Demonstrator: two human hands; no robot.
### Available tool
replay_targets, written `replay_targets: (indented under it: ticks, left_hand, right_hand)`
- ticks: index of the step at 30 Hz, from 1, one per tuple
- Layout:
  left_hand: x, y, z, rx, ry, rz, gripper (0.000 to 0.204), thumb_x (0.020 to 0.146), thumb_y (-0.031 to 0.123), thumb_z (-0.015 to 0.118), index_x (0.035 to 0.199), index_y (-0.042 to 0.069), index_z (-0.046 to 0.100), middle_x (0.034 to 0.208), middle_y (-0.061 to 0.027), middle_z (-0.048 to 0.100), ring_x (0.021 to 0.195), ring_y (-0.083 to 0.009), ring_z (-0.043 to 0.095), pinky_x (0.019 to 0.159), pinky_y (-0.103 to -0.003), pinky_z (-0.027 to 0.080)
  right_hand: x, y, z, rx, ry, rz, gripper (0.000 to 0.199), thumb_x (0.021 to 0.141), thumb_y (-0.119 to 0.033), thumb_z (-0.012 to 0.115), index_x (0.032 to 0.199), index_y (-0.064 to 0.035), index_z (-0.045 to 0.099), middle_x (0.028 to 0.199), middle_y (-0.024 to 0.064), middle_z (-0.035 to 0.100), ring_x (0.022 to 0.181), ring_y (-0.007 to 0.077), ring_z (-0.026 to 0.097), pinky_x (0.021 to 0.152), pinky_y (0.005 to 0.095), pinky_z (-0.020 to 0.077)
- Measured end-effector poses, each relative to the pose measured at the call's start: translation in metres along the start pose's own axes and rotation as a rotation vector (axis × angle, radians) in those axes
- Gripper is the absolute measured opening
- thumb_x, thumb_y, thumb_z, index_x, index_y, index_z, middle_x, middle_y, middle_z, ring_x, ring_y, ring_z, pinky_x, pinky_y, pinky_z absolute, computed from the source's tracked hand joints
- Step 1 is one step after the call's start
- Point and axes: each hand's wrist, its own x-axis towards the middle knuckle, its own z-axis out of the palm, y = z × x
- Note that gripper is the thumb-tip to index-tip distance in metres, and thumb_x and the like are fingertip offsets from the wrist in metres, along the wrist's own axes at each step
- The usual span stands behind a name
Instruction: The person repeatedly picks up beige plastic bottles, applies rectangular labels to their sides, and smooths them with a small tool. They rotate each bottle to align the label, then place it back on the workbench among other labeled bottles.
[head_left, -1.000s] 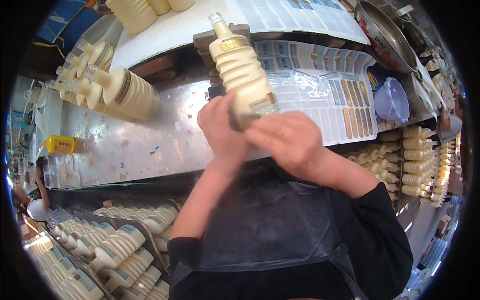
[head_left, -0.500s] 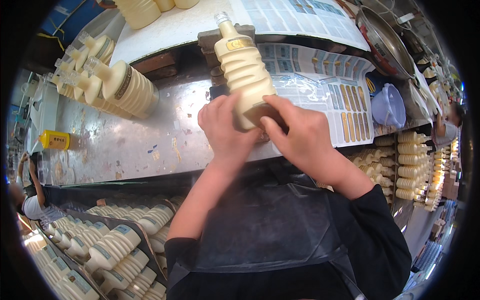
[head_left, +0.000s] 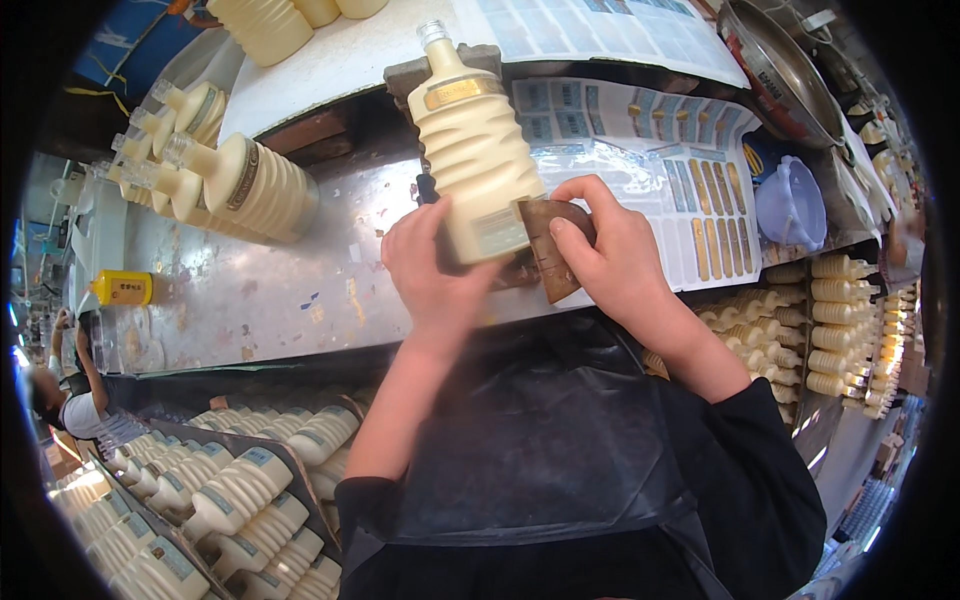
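Observation:
A cream ribbed bottle (head_left: 470, 150) with a gold neck band lies tilted on the metal bench (head_left: 260, 290), its neck pointing away from me. My left hand (head_left: 435, 270) grips its lower left side. My right hand (head_left: 615, 250) holds a brown flat scraper-like card (head_left: 553, 245) pressed against the small label near the bottle's base. The bottle's bottom end is hidden behind my fingers.
Several finished cream bottles (head_left: 240, 180) lie at the bench's back left. Sheets of stickers (head_left: 660, 170) cover the right side, beside a blue plastic cup (head_left: 790, 205) and a metal pan (head_left: 785, 75). Racks of bottles (head_left: 230, 490) stand lower left and at right (head_left: 840, 320). A yellow object (head_left: 120, 288) sits far left.
My right hand has slid from on top of the bottle's base to its right side, uncovering the label and the brown card. The bottle sits slightly lower and more upright.

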Motion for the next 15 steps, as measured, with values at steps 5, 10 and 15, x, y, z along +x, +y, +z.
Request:
replay_targets:
  ticks: [5,10,15]
  left_hand:
    - [-0.008,-0.016,-0.005,-0.003,-0.053,-0.068,0.075,0.071,0.017,0.091,0.137,0.004,0.059,0.132,-0.0142,0.06,0.125,-0.0323,0.056,0.11,-0.042,0.041]
    - [-0.016,-0.024,-0.002,-0.013,-0.067,-0.126,0.076,0.076,0.02,0.088,0.142,0.002,0.055,0.137,-0.0156,0.059,0.13,-0.033,0.052,0.113,-0.044,0.038]
    - [-0.025,-0.036,-0.002,-0.094,-0.076,-0.222,0.08,0.078,0.021,0.085,0.147,0.0,0.049,0.142,-0.0179,0.055,0.135,-0.0347,0.048,0.117,-0.047,0.033]
  right_hand:
    - [-0.001,0.026,0.01,0.165,-0.033,0.127,0.024,0.096,-0.016,0.063,0.117,-0.0048,0.061,0.068,0.0101,0.063,0.06,0.0134,0.056,0.057,0.0314,0.0443]
    - [-0.003,0.061,0.023,0.227,-0.005,0.158,0.025,0.096,-0.017,0.063,0.118,-0.0044,0.062,0.07,0.0103,0.063,0.066,0.0125,0.058,0.06,0.0308,0.0448]
    - [0.003,0.084,0.019,0.117,-0.037,0.113,0.027,0.096,-0.016,0.063,0.12,-0.0054,0.061,0.07,0.0092,0.063,0.065,0.0136,0.058,0.06,0.0314,0.0445]
